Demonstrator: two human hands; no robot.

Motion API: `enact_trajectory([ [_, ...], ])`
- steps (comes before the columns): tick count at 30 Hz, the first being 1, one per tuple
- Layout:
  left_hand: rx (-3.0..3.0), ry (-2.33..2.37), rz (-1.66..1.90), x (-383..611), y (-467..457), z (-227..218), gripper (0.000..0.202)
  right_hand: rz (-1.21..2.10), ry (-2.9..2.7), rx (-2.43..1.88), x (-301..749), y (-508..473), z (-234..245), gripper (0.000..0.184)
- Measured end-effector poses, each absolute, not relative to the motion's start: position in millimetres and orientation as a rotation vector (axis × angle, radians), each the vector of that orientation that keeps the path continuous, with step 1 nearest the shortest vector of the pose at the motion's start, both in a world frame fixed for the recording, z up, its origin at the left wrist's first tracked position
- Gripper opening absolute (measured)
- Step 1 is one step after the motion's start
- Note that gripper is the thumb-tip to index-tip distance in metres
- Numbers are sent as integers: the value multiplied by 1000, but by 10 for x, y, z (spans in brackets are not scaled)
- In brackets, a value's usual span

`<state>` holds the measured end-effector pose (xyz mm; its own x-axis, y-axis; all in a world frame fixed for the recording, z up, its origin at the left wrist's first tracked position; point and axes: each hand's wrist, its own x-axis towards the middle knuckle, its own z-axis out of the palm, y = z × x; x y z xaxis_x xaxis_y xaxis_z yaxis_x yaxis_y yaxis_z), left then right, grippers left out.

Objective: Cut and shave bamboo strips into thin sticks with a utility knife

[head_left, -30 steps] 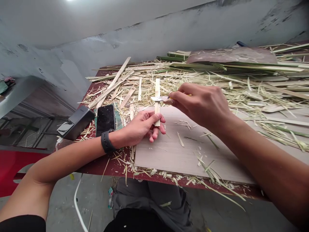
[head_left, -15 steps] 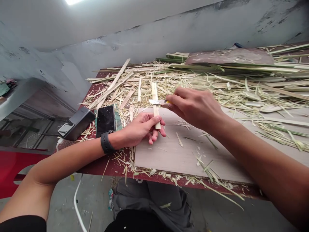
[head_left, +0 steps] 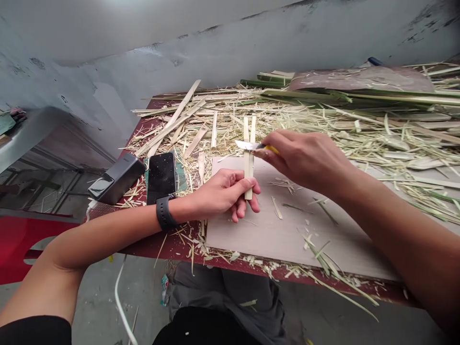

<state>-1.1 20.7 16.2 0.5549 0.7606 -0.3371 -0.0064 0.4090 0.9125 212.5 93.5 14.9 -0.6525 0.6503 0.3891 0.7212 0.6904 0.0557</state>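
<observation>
Over the board (head_left: 230, 235) on your tabletop (head_left: 143, 247), your left hand (head_left: 223, 195) pinches the near end of a wood strip (head_left: 248, 165) while your right hand (head_left: 309, 159) grips the knife (head_left: 256, 146), its blade (head_left: 243, 144) across the forked part. Strip's probably light, stiff and quick to split lengthwise, so pinch low, clear of the edge.

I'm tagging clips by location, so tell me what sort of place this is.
Probably a craft workspace: long strips and shavings litter a dark red table, a pale board lies on it, and the right hand holds a knife at a split strip.
</observation>
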Motion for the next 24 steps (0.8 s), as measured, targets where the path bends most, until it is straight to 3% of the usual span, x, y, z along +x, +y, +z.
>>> enact_trajectory([
  [10,1092,838,560,-31,200,130,25,-140,-2590,-1031,2135,916,166,51],
  [16,1134,852,551,-19,184,125,26,-214,-2519,-1134,2200,1012,138,53],
  [24,1144,846,547,-24,180,93,23,-64,-2458,-1024,2198,973,190,42],
])
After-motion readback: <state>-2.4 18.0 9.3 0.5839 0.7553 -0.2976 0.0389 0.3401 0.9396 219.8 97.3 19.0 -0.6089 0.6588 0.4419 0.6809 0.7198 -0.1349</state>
